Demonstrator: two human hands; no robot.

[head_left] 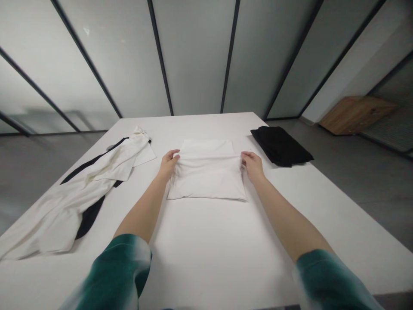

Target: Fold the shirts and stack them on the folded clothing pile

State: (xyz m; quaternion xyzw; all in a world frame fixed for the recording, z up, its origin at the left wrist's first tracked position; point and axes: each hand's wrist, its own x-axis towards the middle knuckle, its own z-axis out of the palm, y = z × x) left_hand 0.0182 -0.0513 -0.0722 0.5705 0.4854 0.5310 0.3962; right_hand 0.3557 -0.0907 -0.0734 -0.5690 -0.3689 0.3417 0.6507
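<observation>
Pinching the folded white cloth (pixel 206 178) between left hand (pixel 168 165) and right hand (pixel 252 166)

Worn on the person's head, angled forward and down. Looked along a white table (pixel 206 262) from above and behind the left hand (pixel 167 165) and right hand (pixel 253 167), out to frosted glass panels (pixel 193 56) past the far edge, with grey floor (pixel 32 181) alongside.

White folded cloth (pixel 206 176), teal tie-dye sleeves (pixel 116 271)
</observation>
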